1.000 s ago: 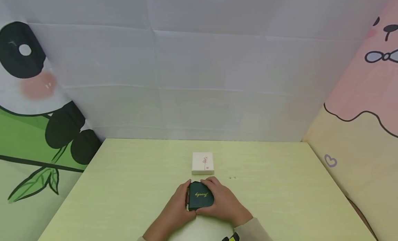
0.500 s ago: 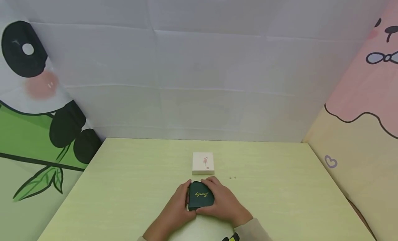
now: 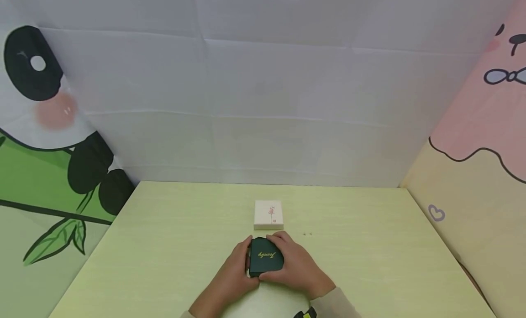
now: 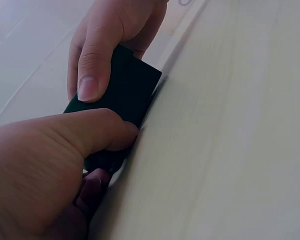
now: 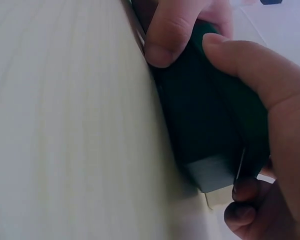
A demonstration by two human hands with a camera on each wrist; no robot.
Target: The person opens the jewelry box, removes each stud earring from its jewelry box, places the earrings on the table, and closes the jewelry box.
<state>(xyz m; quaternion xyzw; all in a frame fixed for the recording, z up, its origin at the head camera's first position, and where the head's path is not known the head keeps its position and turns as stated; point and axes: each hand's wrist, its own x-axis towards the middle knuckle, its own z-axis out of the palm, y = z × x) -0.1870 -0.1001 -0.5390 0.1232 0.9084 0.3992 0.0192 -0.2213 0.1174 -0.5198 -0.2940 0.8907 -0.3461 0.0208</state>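
Observation:
A dark green jewelry box (image 3: 263,264) with gold lettering on its lid sits near the front of the table, between both hands. My left hand (image 3: 235,270) grips its left side; in the left wrist view that hand's thumb (image 4: 102,127) presses on the near side, low by the tabletop. On the right, my right hand (image 3: 293,265) holds the lid, its thumb (image 5: 240,57) along the upper near edge in the right wrist view. A seam between lid and base shows there. The box's far side is mostly hidden by fingers.
Just behind the green box lies a white box (image 3: 268,214) with a pink flower print. Two tiny objects (image 3: 307,234) rest on the pale table (image 3: 176,226) to its right. A white cloth backdrop (image 3: 263,103) rises at the far edge, with printed cartoon panels either side.
The head view has shifted very slightly. Both hands keep their hold on the green jewelry box, which stays in nearly the same place.

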